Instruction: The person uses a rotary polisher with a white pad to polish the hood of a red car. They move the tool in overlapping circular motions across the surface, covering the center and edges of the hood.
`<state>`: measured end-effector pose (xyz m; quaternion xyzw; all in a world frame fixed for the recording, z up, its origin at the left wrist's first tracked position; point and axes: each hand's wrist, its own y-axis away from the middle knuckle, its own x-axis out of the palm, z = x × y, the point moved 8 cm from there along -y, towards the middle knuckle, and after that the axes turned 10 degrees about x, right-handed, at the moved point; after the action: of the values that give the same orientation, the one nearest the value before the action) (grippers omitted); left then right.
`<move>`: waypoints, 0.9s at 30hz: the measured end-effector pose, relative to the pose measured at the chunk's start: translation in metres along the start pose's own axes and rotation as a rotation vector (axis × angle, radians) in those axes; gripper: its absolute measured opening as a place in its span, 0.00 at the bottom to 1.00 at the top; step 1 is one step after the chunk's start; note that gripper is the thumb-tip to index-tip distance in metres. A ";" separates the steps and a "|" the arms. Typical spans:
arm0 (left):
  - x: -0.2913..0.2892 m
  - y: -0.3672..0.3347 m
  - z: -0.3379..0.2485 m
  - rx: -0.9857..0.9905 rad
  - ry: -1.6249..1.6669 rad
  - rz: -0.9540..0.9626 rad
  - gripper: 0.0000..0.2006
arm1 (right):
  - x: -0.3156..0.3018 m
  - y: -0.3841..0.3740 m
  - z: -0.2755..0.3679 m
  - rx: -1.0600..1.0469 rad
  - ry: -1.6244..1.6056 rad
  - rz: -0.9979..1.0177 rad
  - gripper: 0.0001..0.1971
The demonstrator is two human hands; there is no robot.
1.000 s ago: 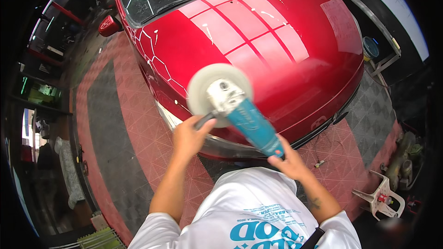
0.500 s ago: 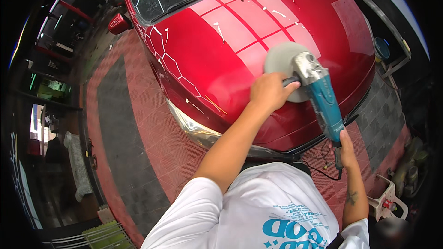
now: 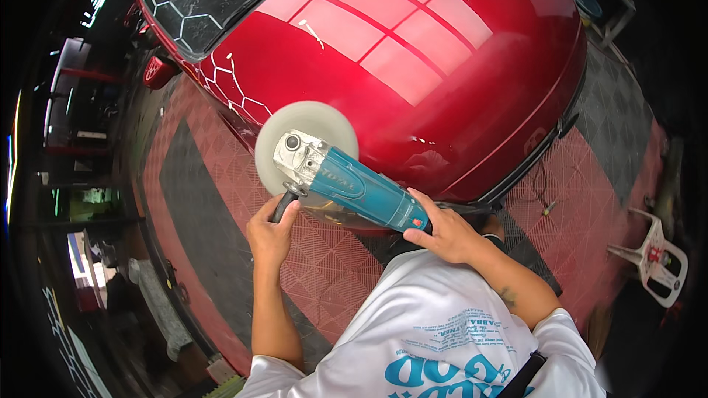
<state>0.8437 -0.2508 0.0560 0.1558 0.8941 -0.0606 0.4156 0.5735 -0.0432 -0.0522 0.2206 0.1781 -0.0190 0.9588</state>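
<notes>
A teal electric polisher (image 3: 365,190) with a silver head lies across the front left corner of a red car's hood (image 3: 383,121). Its round, pale pad (image 3: 317,119) covers that corner and part of the headlight; the pad's surface looks smooth, perhaps from spinning. My left hand (image 3: 269,232) is wrapped round the black side handle (image 3: 284,206). At the rear end of the body, my right hand (image 3: 446,230) grips the polisher by its handle, thumb and fingers on either side. White streaks of what looks like polish (image 3: 311,32) dot the hood.
Red and grey grid floor tiles (image 3: 210,214) surround the car. A white plastic chair (image 3: 658,258) with small items on it stands at the right. A cord (image 3: 542,191) lies on the tiles near the bumper. The side mirror (image 3: 158,71) juts out at the left.
The polisher has moved left, from the middle front of the hood to its left front corner. Both hands moved with it, and its body now points more sideways. My view has turned too.
</notes>
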 end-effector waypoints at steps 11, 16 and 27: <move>0.181 0.109 -0.076 0.388 0.076 0.528 0.26 | 0.002 0.147 -0.219 0.378 -0.190 -0.396 0.36; 0.188 0.125 -0.053 0.386 0.110 0.505 0.26 | 0.022 0.155 -0.222 0.398 -0.245 -0.339 0.35; 0.004 0.013 0.039 -0.006 0.067 0.279 0.23 | 0.059 0.009 -0.037 0.107 0.001 -0.061 0.48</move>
<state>0.8736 -0.2470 0.0283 0.2794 0.8773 0.0055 0.3903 0.6174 -0.0169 -0.1003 0.2660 0.1840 -0.0577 0.9445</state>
